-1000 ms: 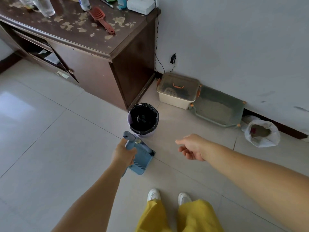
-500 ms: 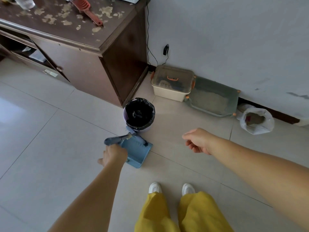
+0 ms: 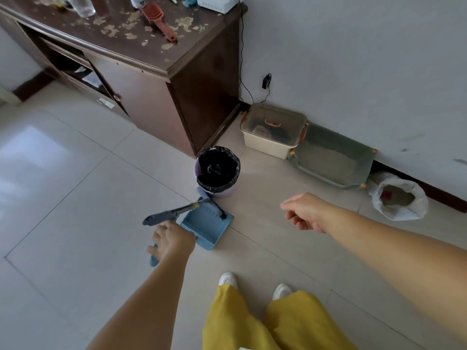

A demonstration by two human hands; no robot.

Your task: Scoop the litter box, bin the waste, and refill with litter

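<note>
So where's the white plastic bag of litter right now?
The white plastic bag of litter sits on the floor by the wall, far right, beside the green litter box.

You stand on pale glossy floor tiles (image 3: 75, 198) catching soft light at the left. A dark wooden cabinet (image 3: 151, 102) with a flaking top meets the white wall (image 3: 353, 59), where a black cable (image 3: 243, 79) hangs, perhaps a charger.

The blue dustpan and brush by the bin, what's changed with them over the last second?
The left hand lowered the blue dustpan onto the floor beside the bin, and the brush tipped over sideways. The hand now holds the dustpan's handle low. The right hand stayed empty; litter box and litter bag unchanged.
</note>
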